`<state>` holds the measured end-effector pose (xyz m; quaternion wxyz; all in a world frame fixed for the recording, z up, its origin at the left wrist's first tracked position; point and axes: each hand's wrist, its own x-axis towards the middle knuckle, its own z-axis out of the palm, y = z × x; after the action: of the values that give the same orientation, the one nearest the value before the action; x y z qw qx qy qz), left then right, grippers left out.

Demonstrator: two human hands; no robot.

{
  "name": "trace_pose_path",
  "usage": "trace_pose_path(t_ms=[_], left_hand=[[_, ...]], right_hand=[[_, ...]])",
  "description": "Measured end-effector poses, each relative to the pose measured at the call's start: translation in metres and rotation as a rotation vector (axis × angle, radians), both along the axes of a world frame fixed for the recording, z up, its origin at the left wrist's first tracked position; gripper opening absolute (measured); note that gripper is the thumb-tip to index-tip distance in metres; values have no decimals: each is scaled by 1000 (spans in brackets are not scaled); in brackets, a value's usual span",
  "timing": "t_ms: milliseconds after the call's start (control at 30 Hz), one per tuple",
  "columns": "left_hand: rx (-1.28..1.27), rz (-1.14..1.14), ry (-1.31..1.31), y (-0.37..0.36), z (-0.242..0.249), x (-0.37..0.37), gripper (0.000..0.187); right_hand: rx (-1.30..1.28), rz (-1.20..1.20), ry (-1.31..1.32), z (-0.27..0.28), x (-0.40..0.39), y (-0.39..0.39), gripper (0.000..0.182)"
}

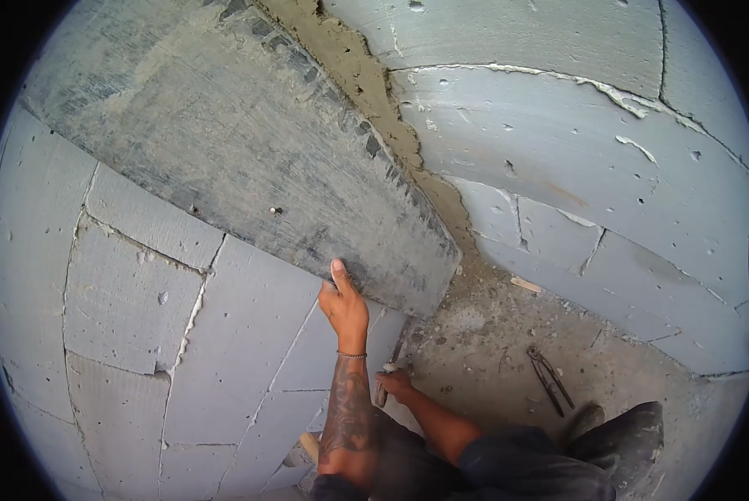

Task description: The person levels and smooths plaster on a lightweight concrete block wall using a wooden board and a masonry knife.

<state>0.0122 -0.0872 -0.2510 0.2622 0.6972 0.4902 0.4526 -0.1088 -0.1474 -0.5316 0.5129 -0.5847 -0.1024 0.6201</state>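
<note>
A large grey, mortar-smeared board (215, 142) slants across the upper left, with mortar along its upper right edge. My left hand (345, 309) is closed on the board's lower edge, its thumb on the front face and its fingers hidden behind. Below it, my right hand (395, 385) is wrapped round a tool with a slim dark shaft (403, 341). The shaft points up to the board's lower corner; I cannot make out its working end. Two small nails or screws (276, 210) stick out of the board.
Pale block walls (550, 150) rise on both sides, with a strip of grey-brown mortar (366, 79) beside the board. On the dusty floor (474, 367) lie pincers (548, 380) and a wood scrap (525, 285). A wooden handle (309, 446) shows near my left forearm.
</note>
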Motion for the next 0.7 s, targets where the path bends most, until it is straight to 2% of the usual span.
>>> trace_pose_path(t_ms=[67, 167, 300, 367, 400, 467, 500, 533, 600, 667, 700], left_hand=[[16, 75, 78, -7, -5, 1, 58], [68, -2, 90, 5, 2, 1, 57], [84, -77, 21, 10, -6, -3, 56], [130, -84, 8, 10, 1, 4, 55], [103, -69, -15, 6, 5, 8, 56], [35, -12, -39, -20, -3, -6, 56], [56, 24, 39, -21, -6, -11, 56], [109, 42, 90, -7, -3, 1, 56], [114, 16, 201, 3, -3, -8, 54], [118, -25, 45, 12, -10, -4, 59], [124, -43, -26, 12, -12, -2, 58]], right_hand=[[8, -60, -253, 17, 16, -16, 38], [-38, -141, -119, -11, -10, 22, 34], [-33, -109, -110, 17, 0, 18, 34], [6, -187, -133, 23, 2, 19, 34], [-2, -171, -138, 25, 9, 8, 34], [-42, 43, -172, 30, 26, -22, 30], [-60, 52, -217, 36, 31, -28, 31], [-29, 43, -247, 39, 46, -14, 31], [-23, -143, -151, 46, 18, -4, 29], [-60, -184, -202, 30, 6, 5, 27], [-47, -199, -163, 43, 11, 3, 27]])
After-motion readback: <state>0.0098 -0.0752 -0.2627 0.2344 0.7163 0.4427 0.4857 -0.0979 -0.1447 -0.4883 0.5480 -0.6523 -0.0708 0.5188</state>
